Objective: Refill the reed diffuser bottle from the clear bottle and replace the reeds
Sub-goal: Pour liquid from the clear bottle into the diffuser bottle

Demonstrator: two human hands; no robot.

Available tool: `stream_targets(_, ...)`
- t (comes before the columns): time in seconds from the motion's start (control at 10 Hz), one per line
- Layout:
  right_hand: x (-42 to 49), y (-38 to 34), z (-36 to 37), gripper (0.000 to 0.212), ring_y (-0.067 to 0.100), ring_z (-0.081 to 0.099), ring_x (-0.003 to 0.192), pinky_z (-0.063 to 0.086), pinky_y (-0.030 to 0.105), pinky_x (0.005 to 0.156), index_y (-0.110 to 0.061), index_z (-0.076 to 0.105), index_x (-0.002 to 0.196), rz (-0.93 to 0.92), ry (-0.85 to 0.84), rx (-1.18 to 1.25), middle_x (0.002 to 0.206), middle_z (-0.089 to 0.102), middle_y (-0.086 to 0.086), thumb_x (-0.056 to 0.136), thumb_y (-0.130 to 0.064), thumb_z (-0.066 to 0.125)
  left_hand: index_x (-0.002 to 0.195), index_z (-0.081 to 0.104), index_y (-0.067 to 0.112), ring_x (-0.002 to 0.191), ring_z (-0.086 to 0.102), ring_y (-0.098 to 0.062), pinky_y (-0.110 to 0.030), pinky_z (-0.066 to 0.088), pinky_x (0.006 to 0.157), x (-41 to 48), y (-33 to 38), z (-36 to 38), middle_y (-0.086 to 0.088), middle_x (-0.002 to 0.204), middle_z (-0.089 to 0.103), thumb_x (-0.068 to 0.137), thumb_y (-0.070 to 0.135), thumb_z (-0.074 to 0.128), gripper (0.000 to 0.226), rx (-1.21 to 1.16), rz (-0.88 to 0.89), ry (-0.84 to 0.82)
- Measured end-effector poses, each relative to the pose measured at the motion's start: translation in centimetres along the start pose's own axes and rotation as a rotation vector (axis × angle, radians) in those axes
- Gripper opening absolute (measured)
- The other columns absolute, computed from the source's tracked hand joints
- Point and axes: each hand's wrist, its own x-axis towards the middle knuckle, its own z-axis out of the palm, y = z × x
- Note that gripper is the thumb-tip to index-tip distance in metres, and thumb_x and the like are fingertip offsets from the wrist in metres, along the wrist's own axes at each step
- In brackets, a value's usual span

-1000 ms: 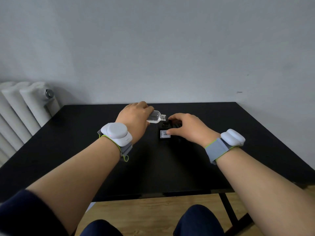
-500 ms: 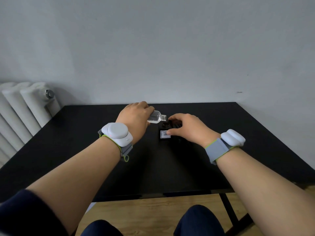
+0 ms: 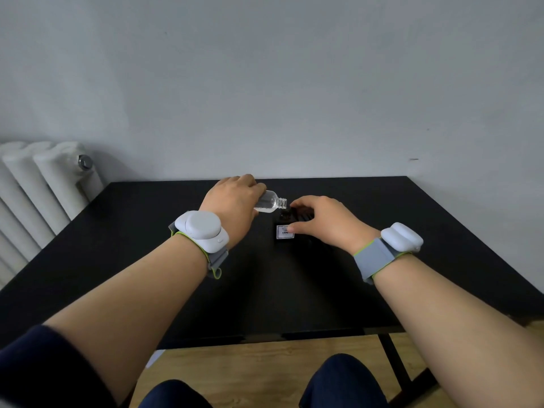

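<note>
Fingers (image 3: pixel 250 184) of left hand (image 3: pixel 232 206) clamped round the base of the clear bottle (image 3: pixel 270 202), which lies tipped near horizontal, open neck pointing right and sitting just above the diffuser's mouth. Liquid pools along its lower side; no stream visible, too small to tell if any is running.

Versus the frames a second and half a second back: almost nothing has moved. Same grip, same tilt, neck in the same spot over the diffuser. Reads as a steady pour being held, or a pause at the lip, not a new step. Refill is in progress, not finished.

Diffuser (image 3: pixel 285 228), dark with a white label, stands upright on the tabletop (image 3: pixel 426 219), mid-back, between the two hands. Its neck is black on black, hard to make out.

Right hand (image 3: pixel 326 223) closed on the diffuser: thumb on the label face, other fingers curled over the far side, steadying it.

No reeds visible anywhere; maybe hidden behind the right hand, can't tell. Judgement: more tilt is likely needed to empty the clear bottle. Risk: the small mouth means a slight misalignment spills onto the tabletop.
</note>
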Motion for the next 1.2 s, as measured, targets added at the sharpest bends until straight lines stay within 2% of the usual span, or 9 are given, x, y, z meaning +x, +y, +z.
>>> stream_targets(1.2,0.03,-0.18,-0.15,0.054,0.02,0.056,0.119,0.038,0.043,0.107,-0.031,0.057,0.129,0.006,-0.006,-0.03,0.126,0.064,-0.004,0.079,-0.046,0.073,0.116,0.059,0.014,0.1,0.056,-0.03,-0.035,0.04,0.089,0.11,0.02,-0.24,-0.006,0.114,0.059,0.083,0.012,0.061,0.034,0.021,0.025,0.008)
